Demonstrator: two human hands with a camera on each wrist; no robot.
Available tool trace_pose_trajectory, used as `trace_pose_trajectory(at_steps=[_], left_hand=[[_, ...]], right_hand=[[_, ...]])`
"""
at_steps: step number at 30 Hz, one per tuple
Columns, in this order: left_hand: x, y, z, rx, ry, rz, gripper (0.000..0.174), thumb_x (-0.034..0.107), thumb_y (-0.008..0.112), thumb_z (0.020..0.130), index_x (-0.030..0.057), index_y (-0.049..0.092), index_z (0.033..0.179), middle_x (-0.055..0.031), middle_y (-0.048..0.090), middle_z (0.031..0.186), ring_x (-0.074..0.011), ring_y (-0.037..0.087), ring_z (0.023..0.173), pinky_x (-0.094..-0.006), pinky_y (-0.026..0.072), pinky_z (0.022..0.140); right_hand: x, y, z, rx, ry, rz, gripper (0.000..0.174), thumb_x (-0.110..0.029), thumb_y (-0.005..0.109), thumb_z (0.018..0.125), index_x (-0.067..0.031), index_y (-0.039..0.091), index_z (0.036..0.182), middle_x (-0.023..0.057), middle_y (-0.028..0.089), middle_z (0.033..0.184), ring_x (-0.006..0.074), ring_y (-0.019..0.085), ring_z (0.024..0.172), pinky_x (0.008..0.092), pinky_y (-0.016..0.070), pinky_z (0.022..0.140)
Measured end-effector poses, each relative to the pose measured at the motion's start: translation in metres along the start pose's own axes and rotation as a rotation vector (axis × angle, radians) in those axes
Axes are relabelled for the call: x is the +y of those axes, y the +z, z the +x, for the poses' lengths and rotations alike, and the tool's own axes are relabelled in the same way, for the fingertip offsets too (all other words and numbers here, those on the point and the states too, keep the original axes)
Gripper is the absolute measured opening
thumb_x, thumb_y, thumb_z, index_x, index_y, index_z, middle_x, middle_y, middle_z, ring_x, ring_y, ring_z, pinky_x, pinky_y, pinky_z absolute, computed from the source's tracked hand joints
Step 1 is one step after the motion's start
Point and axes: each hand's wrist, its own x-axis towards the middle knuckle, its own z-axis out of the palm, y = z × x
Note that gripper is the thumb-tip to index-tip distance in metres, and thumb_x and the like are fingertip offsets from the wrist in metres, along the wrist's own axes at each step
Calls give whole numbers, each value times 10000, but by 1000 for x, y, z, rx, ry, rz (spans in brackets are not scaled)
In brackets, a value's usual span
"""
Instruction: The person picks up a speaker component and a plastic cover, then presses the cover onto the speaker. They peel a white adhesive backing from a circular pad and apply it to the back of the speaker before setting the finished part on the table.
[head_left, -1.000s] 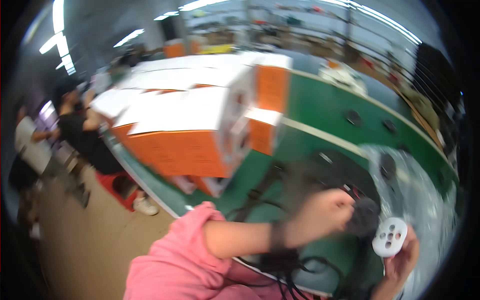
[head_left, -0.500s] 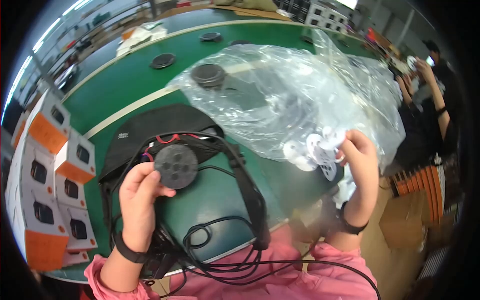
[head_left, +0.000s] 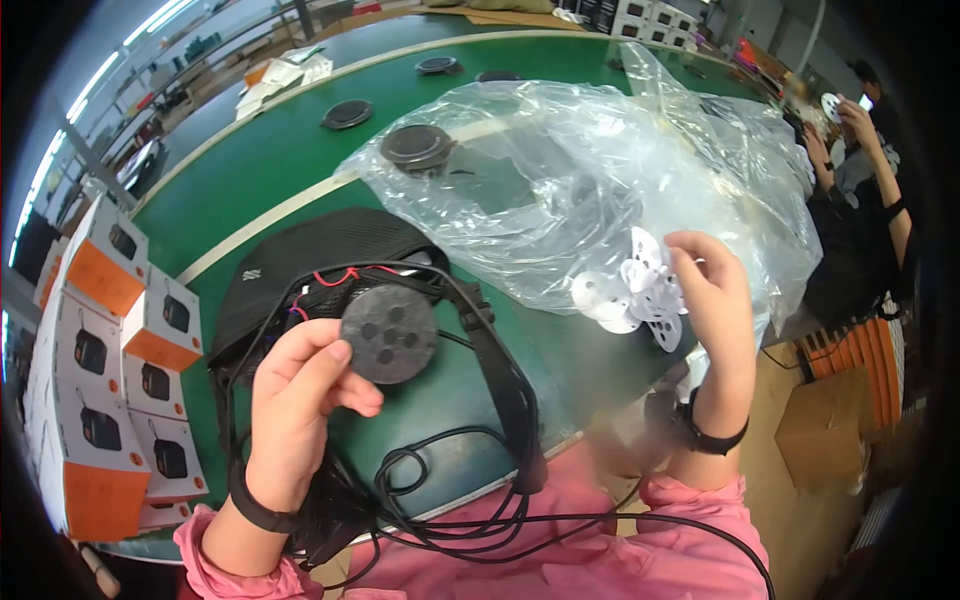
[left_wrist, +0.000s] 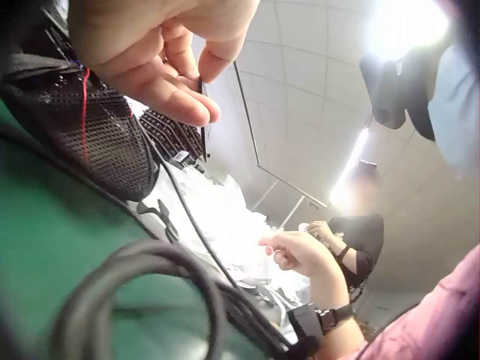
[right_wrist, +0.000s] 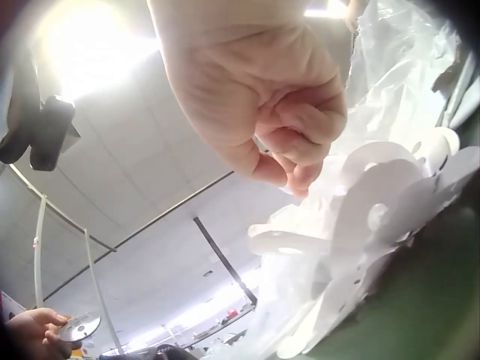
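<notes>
In the head view my left hand (head_left: 295,400) pinches a flat, dark round disc (head_left: 390,335) with several holes, between thumb and fingers at its left edge. The right wrist view shows its other face, pale and shiny (right_wrist: 80,327). My right hand (head_left: 718,300) is right beside a loose pile of white discs with holes (head_left: 605,300), at the edge of a clear plastic bag (head_left: 560,190). Its fingers (right_wrist: 300,135) are curled in, the tips close together near the white discs (right_wrist: 375,195); I cannot tell whether they pinch one.
A black mesh bag (head_left: 320,245) with a strap lies before me on the green table (head_left: 250,170), beside looped black cables (head_left: 440,530). White and orange boxes (head_left: 100,370) stack at left. Dark round parts (head_left: 347,114) sit farther back. Another person (head_left: 880,170) works at right.
The head view has swung right from the boxes. The right hand, earlier holding up a white disc with holes, is now at the white pile. The left hand still holds the dark disc.
</notes>
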Motion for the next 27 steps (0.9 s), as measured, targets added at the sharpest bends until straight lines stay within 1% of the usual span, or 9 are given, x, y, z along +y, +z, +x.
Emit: trace_pose_trajectory(at_steps=[4,9,12,14,18,20,24,26,27], left_hand=[[10,8,-2,-54,-44,-33,154,60,481,838,-25,517,962,-91,590,765,-160,605,594,-245,508,530],[24,28,-11,-68,107,184,168,1,514,807,-34,533,970,-74,579,770,-132,605,651,-235,505,572],[36,40,-9,-270,934,1110,208,-16,594,660,16,595,866,-69,548,772,-191,571,622,-280,473,544],[28,52,-11,-395,1107,1288,305,25,628,563,51,616,867,-64,535,804,-206,555,655,-272,451,519],[34,70,2,-563,1110,1374,248,61,592,617,74,611,864,-52,528,860,-196,559,683,-269,451,529],[52,78,20,-598,844,1265,189,87,572,660,73,607,846,-70,539,859,-209,563,707,-281,453,556],[65,56,123,-312,715,1444,267,179,564,705,50,599,937,-139,555,899,-275,560,793,-336,449,701],[57,39,176,-202,433,1589,333,200,568,706,54,582,1004,-154,552,946,-289,548,854,-345,436,766],[49,29,200,-200,440,1606,353,199,571,692,63,580,1018,-164,548,983,-292,533,910,-350,425,802]], right_hand=[[-25,6,-20,161,-170,14,162,-61,524,774,14,585,904,9,533,735,55,442,612,197,367,557],[-65,22,-63,-519,92,643,227,-75,509,835,2,540,1047,30,573,867,76,526,705,195,419,616],[-63,53,-64,-690,303,1029,304,-105,507,847,3,480,1129,58,582,930,104,561,778,224,458,673],[-54,64,-58,-775,393,1204,338,-118,506,851,3,450,1162,74,581,959,119,570,815,239,471,701],[-25,80,-52,-717,405,1321,302,-100,495,851,-4,463,1135,103,574,983,150,564,879,265,468,741],[-17,84,-50,-437,295,1353,265,-80,503,842,-11,483,1098,102,581,971,152,564,882,272,457,772],[-2,85,-53,-467,420,1393,253,-47,510,828,-20,488,1078,108,578,984,157,557,894,270,435,806],[-1,86,-52,-466,444,1437,256,-36,504,824,-17,485,1079,111,577,983,160,556,896,272,433,808],[-2,86,-52,-467,473,1471,260,-25,499,821,-14,483,1080,113,576,982,164,555,897,274,431,809]])
